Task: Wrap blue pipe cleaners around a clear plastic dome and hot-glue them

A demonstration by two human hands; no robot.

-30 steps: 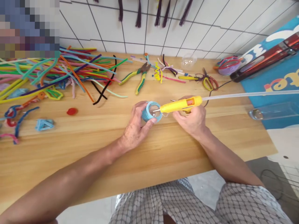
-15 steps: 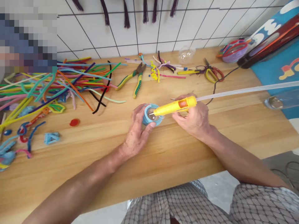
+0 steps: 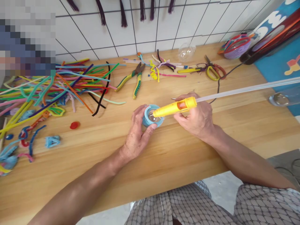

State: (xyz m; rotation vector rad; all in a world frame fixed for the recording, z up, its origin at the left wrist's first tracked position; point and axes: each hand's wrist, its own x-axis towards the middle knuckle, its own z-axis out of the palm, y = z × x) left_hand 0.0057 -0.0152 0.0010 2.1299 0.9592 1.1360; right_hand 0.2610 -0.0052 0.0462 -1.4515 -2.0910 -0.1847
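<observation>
The left hand [image 3: 136, 134], forearm slanting in from the lower left, curled around the blue coil [image 3: 145, 120]. The right hand [image 3: 197, 117] gripped the glue gun [image 3: 168, 109], its nozzle pointing into the coil's opening. The table [image 3: 164, 165] spread between the forearms to its near edge; pliers [image 3: 137, 84] lay beyond the coil.

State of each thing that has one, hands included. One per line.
Left hand: fingers around the blue coil
Blue coil: wound into a ring
Right hand: closed on the glue gun
Glue gun: nozzle end over the coil's opening
Clear stick: projecting from the gun's rear
Pliers: lying, handles spread
Pipe cleaners: loose, tangled heap
</observation>
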